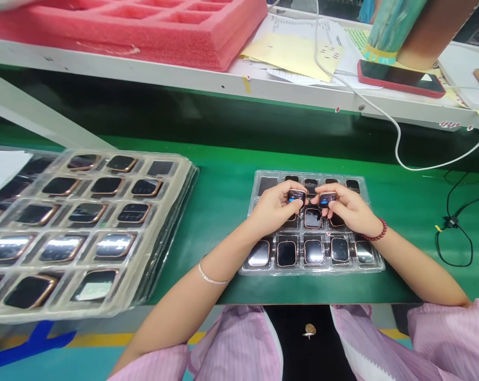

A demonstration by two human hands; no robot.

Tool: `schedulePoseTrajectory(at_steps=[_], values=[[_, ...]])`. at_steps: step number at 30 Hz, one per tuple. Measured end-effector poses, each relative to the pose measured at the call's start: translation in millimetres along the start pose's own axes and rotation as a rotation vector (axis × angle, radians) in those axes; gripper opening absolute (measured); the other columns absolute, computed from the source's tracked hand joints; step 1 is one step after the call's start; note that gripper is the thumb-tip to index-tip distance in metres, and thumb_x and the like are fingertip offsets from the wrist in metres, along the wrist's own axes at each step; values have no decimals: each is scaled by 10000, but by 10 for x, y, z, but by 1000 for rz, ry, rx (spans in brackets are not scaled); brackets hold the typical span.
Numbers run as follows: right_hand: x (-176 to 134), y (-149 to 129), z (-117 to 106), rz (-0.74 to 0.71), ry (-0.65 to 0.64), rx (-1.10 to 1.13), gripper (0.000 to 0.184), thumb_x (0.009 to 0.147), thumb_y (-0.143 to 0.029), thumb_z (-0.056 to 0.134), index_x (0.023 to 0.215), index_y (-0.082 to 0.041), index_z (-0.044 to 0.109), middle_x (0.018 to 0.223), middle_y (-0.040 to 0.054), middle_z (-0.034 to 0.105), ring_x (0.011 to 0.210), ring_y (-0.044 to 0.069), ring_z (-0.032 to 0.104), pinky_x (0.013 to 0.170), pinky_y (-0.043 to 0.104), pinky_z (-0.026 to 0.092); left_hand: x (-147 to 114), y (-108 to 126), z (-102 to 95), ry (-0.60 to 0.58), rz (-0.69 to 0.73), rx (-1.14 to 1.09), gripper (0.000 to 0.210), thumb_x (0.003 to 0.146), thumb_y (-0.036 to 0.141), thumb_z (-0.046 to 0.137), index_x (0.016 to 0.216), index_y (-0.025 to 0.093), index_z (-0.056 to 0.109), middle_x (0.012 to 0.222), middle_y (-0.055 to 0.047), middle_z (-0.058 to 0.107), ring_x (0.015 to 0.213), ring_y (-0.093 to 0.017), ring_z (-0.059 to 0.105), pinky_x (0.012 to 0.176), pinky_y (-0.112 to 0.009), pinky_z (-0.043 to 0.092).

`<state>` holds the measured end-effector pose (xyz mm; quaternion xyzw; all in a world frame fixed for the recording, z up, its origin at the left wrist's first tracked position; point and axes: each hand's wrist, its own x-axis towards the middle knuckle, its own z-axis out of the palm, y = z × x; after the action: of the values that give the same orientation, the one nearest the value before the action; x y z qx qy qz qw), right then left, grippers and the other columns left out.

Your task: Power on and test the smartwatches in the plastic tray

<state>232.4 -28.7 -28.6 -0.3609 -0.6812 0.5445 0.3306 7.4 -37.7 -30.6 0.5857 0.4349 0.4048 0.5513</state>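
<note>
My left hand (278, 205) is closed on a smartwatch body (296, 197) with a lit screen, its thumb on the glass. In my right hand (349, 207) is a second strapless smartwatch (326, 199), also lit, with the thumb at its lower edge. Both watches are held side by side, apart, over a clear plastic tray (313, 271). Rows of dark-screened smartwatches lie in the tray's pockets, such as one at the front (287, 253). My hands hide part of the tray's upper rows.
Stacked trays (144, 264) of watches stand at the left. Above the green bench (219, 211), a shelf (207, 87) carries pink foam (219, 45), papers (290, 53) and a red-cased phone (401, 78). A white cable (398, 143) hangs down; a black cable (453, 222) lies right.
</note>
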Motion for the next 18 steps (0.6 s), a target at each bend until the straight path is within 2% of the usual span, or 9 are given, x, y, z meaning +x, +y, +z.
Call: schedulePoseTrajectory(at_steps=[5, 8, 11, 13, 15, 16, 18], values=[[-1, 10, -2, 9, 0, -16, 407, 854, -186, 630, 1258, -194, 580, 1122, 88, 702, 751, 147, 690, 680, 304, 600, -6, -24, -6, -23, 17, 20, 422, 750, 191, 680, 1162, 158, 599, 1029, -77, 705, 820, -163, 669, 686, -262, 522], [-5, 11, -14, 41, 7, 16, 294, 936, -299, 587, 1201, -174, 616, 1046, 94, 731, 675, 136, 668, 617, 291, 587, -2, -44, -15, -52, 9, 14, 293, 845, 304, 640, 1099, 159, 637, 932, -54, 706, 697, -131, 647, 648, -256, 510], [-2, 15, -24, 43, 26, 81, 346, 1015, -426, 464, 1150, -157, 635, 979, 108, 752, 622, 129, 647, 595, 292, 575, 8, -57, -22, -39, -23, -4, 328, 938, 418, 520, 1074, 150, 652, 839, -51, 701, 619, -122, 622, 577, -246, 469], [6, 21, -27, 34, 40, 82, 327, 979, -422, 545, 1172, -169, 618, 1005, 104, 754, 651, 135, 657, 614, 294, 577, 13, -60, -21, -10, -20, -11, 342, 890, 343, 597, 1175, 157, 624, 938, -69, 726, 713, -140, 663, 611, -242, 486], [14, 28, -27, 26, 45, 59, 363, 892, -353, 676, 1206, -190, 592, 1051, 91, 748, 687, 139, 664, 640, 296, 584, 16, -59, -17, -8, -1, -11, 457, 806, 227, 670, 1253, 172, 591, 1056, -77, 729, 822, -157, 690, 689, -250, 518], [17, 33, -28, 23, 44, 49, 392, 861, -324, 708, 1211, -196, 586, 1059, 84, 746, 687, 136, 660, 643, 295, 584, 17, -58, -15, -18, 4, -7, 467, 794, 208, 673, 1253, 175, 593, 1065, -73, 727, 833, -158, 692, 702, -251, 524], [20, 42, -31, 30, 36, 51, 344, 881, -342, 682, 1178, -189, 600, 1023, 79, 747, 641, 122, 639, 617, 285, 574, 19, -58, -13, -42, -9, 6, 346, 857, 281, 618, 1183, 165, 634, 981, -63, 726, 746, -146, 681, 631, -240, 503]])
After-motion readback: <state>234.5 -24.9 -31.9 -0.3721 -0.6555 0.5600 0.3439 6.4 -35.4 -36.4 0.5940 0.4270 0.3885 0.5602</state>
